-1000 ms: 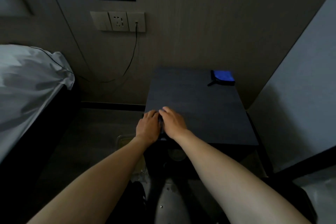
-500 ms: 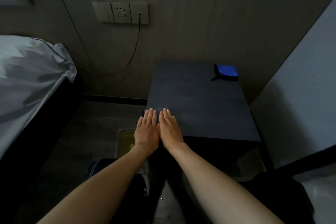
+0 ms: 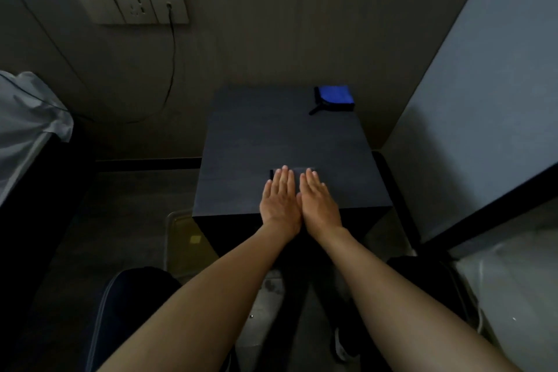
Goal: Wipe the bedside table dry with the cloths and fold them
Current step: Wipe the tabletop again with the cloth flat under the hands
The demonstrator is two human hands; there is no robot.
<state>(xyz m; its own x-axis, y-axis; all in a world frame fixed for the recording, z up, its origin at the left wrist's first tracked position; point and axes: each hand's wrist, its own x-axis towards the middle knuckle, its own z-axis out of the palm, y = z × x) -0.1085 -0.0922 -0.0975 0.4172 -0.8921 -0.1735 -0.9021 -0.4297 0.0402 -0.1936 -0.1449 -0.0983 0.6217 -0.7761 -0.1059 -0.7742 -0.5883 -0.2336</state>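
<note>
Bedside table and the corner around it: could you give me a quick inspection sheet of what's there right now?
Surface: dark bedside table, top looks matte; wet or dry cannot be told.
Job's things: dark folded cloth near the front edge, under the fingertips; blue folded cloth at the far right corner.
Clutter: nothing seen on the tabletop besides the cloths.
Hands: left hand and right hand lie flat side by side, fingers straight, pressing the dark cloth.
Cables: one black cable hangs from the wall socket panel and loops down left.
Surroundings: bed with white sheet at left; pale wall panel at right.
</note>
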